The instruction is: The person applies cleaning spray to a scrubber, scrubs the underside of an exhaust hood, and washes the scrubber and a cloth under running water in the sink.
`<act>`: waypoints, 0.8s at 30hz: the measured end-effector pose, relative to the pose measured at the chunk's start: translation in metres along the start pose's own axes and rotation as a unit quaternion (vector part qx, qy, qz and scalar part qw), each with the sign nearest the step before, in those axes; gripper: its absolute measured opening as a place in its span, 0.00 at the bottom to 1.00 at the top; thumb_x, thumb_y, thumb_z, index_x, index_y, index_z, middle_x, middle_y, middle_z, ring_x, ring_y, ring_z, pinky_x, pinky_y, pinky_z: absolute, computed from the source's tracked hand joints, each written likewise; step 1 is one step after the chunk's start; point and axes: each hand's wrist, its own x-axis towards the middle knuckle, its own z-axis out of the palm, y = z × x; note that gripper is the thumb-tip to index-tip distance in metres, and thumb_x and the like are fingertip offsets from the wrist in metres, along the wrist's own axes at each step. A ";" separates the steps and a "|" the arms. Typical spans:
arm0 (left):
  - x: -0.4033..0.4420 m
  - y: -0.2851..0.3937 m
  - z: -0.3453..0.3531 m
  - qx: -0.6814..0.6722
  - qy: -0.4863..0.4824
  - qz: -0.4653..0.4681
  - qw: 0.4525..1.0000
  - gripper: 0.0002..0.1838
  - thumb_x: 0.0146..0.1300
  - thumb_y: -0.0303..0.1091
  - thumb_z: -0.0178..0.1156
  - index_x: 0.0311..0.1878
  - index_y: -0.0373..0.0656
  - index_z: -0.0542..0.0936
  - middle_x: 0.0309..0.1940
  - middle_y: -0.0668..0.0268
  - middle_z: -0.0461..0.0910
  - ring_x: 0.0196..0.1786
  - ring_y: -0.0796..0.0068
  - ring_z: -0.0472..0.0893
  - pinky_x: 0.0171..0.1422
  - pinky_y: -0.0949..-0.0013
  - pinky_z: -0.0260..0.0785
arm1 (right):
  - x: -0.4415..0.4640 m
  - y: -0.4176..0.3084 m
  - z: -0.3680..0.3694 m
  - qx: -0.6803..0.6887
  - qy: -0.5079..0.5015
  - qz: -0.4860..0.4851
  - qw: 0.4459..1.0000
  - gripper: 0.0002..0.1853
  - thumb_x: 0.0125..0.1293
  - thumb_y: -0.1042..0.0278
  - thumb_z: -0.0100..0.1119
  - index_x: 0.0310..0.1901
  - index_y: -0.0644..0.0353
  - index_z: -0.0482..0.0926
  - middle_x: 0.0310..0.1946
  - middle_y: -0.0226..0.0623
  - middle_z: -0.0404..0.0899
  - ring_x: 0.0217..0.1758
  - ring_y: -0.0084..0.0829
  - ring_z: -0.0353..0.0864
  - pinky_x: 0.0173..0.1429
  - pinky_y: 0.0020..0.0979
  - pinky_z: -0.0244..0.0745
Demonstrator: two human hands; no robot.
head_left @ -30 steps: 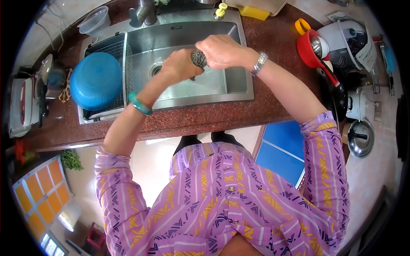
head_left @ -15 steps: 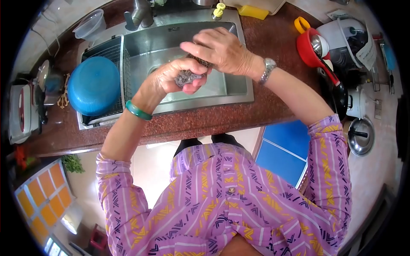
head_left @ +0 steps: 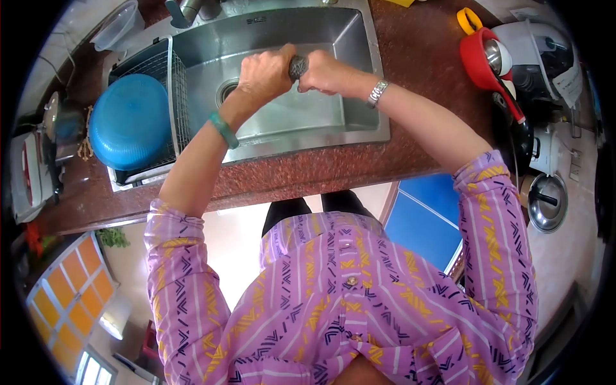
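Observation:
Over the steel sink (head_left: 276, 122), both hands grip one small dark grey, rough-textured scrubber (head_left: 298, 67). My left hand (head_left: 265, 76) is closed around its left side, with a green bangle on the wrist. On its right side my right hand (head_left: 325, 74) is closed, a silver watch on that wrist. Only the middle of the scrubber shows between the two fists; the rest is hidden by the fingers. The drain (head_left: 226, 92) lies below and left of my left hand.
A blue basin (head_left: 130, 120) rests on the wire rack (head_left: 179, 96) at the sink's left. A clear container (head_left: 119, 27) and the faucet (head_left: 185, 13) are behind. At right stand a red pan (head_left: 478, 59) and a steel lid (head_left: 548, 204).
The hands have gone from loosely cupping the scrubber to gripping it from both sides, fists level. The view has shifted, so the sink's back edge and faucet sit higher in the picture.

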 end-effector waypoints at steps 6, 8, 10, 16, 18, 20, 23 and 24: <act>-0.008 0.003 0.007 0.009 0.034 0.109 0.993 0.16 0.47 0.35 0.60 0.41 0.48 0.73 0.24 0.57 0.77 0.28 0.54 0.78 0.27 0.56 0.69 | -0.002 0.010 -0.014 0.236 -0.170 0.154 0.944 0.09 0.47 0.71 0.60 0.18 0.60 0.68 0.17 0.33 0.69 0.17 0.23 0.66 0.19 0.25 0.56; -0.008 0.009 0.003 -0.060 0.051 0.044 0.996 0.16 0.48 0.34 0.60 0.43 0.49 0.73 0.23 0.59 0.77 0.25 0.57 0.78 0.24 0.60 0.69 | -0.010 0.000 -0.013 -0.001 -0.020 0.064 0.998 0.08 0.48 0.72 0.59 0.29 0.61 0.70 0.29 0.38 0.71 0.28 0.27 0.71 0.28 0.28 0.63; -0.001 0.018 -0.013 -0.358 -0.137 -0.264 0.885 0.15 0.51 0.35 0.57 0.44 0.45 0.75 0.19 0.64 0.73 0.19 0.70 0.75 0.19 0.70 0.64 | -0.021 -0.014 -0.021 -0.240 0.136 -0.028 0.961 0.14 0.50 0.73 0.58 0.40 0.63 0.73 0.40 0.43 0.74 0.39 0.31 0.76 0.37 0.32 0.70; -0.009 0.021 -0.043 -0.722 -0.320 -0.271 0.551 0.14 0.50 0.39 0.59 0.34 0.38 0.73 0.16 0.67 0.68 0.13 0.77 0.68 0.15 0.74 0.56 | -0.037 -0.044 -0.046 -0.420 0.204 -0.384 0.797 0.24 0.54 0.70 0.55 0.55 0.52 0.68 0.50 0.38 0.69 0.50 0.37 0.74 0.51 0.42 0.69; -0.009 0.023 -0.054 -0.756 -0.402 -0.226 0.465 0.11 0.49 0.37 0.61 0.27 0.41 0.71 0.17 0.67 0.69 0.13 0.78 0.68 0.15 0.75 0.56 | -0.040 -0.046 -0.056 -0.395 0.133 -0.316 0.852 0.20 0.53 0.70 0.55 0.51 0.54 0.70 0.44 0.37 0.71 0.40 0.37 0.76 0.42 0.39 0.72; -0.006 0.032 -0.069 -0.712 -0.397 -0.216 0.537 0.11 0.48 0.36 0.61 0.26 0.41 0.71 0.16 0.68 0.68 0.12 0.79 0.66 0.15 0.75 0.55 | -0.035 -0.041 -0.062 -0.347 0.104 -0.338 0.868 0.11 0.51 0.70 0.56 0.37 0.58 0.70 0.27 0.36 0.72 0.19 0.37 0.76 0.21 0.33 0.71; -0.003 0.039 -0.065 -0.619 -0.370 -0.206 0.662 0.11 0.45 0.35 0.63 0.26 0.39 0.72 0.15 0.67 0.69 0.11 0.80 0.65 0.14 0.75 0.55 | -0.037 -0.036 -0.057 -0.379 0.050 -0.259 0.887 0.10 0.48 0.72 0.56 0.35 0.59 0.70 0.24 0.41 0.74 0.23 0.42 0.77 0.24 0.37 0.72; 0.001 0.041 -0.062 -0.515 -0.339 -0.193 0.763 0.12 0.45 0.36 0.63 0.28 0.38 0.73 0.16 0.66 0.70 0.12 0.79 0.67 0.15 0.75 0.57 | -0.038 -0.036 -0.055 -0.378 0.051 -0.258 0.888 0.10 0.48 0.72 0.56 0.35 0.59 0.70 0.24 0.41 0.74 0.23 0.42 0.77 0.24 0.37 0.72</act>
